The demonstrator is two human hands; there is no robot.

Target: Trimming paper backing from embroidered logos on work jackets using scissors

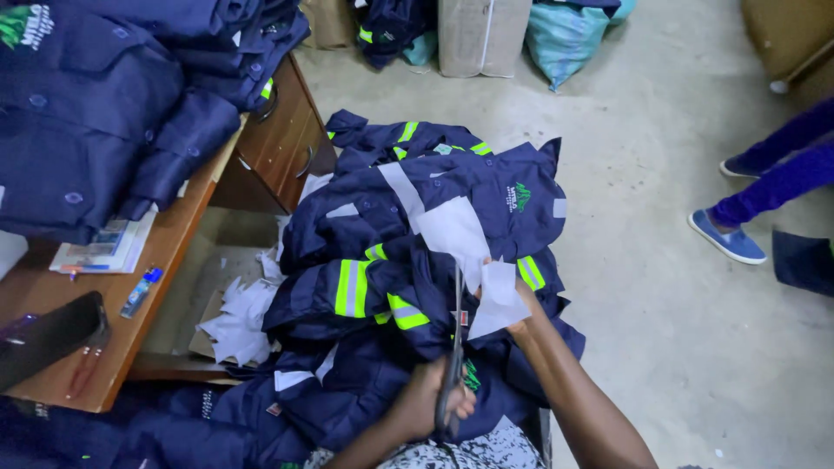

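Observation:
My left hand (pixel 430 401) grips the handles of dark scissors (pixel 453 343), whose blades point up toward a white backing sheet (pixel 497 300). My right hand (pixel 521 306) pinches that sheet at its right edge, just above the blades. Both hands work over a heap of navy work shirts (pixel 408 226) with neon-green reflective stripes, piled in front of me. More white patches lie on the shirts, and one shirt shows a green and white chest emblem (pixel 519 196).
A wooden desk (pixel 165 260) on the left carries a tall stack of navy shirts (pixel 87 104), papers (pixel 100 247), a blue pen-like object (pixel 141 291) and a black case (pixel 48 334). White scraps (pixel 239 321) lie beneath it. Another person's legs in blue shoes (pixel 728 241) stand at right. A box (pixel 482 35) and a teal bag (pixel 565 35) sit at the back.

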